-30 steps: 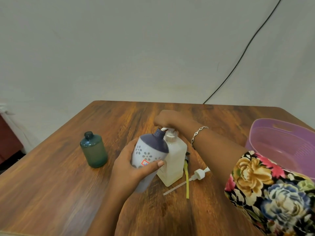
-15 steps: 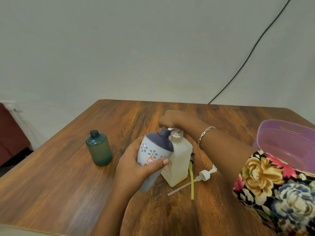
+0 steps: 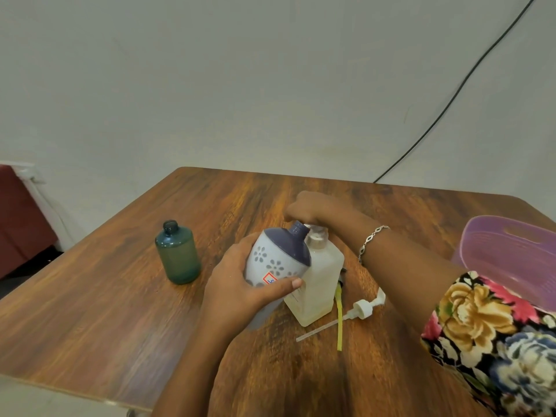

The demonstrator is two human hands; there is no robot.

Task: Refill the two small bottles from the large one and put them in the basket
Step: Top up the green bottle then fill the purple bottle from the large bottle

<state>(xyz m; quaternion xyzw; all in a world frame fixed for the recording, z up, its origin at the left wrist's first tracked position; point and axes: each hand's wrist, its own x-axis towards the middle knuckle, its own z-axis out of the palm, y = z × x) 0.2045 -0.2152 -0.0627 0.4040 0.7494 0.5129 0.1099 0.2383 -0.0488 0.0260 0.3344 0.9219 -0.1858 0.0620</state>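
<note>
Hands refilling: our left hand (image 3: 240,285) grip wraps white floral navy-topped plastic bottle (image 3: 275,261), tilted so neck meets spout; right hand (image 3: 310,206) grip curls over pump (image 3: 317,237) of large clear square bottle (image 3: 320,284) on worktop (image 3: 120,296).

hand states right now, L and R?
Left hand: grip closed round the flowered bottle, tilted toward the large bottle.
Right hand: curled over the large bottle's pump.

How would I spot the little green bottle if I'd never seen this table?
Start at the wooden table. Near its left edge, standing alone, is the green bottle. Unlike the flowered white bottle being held, it is translucent teal, dark-necked and untouched.
</note>
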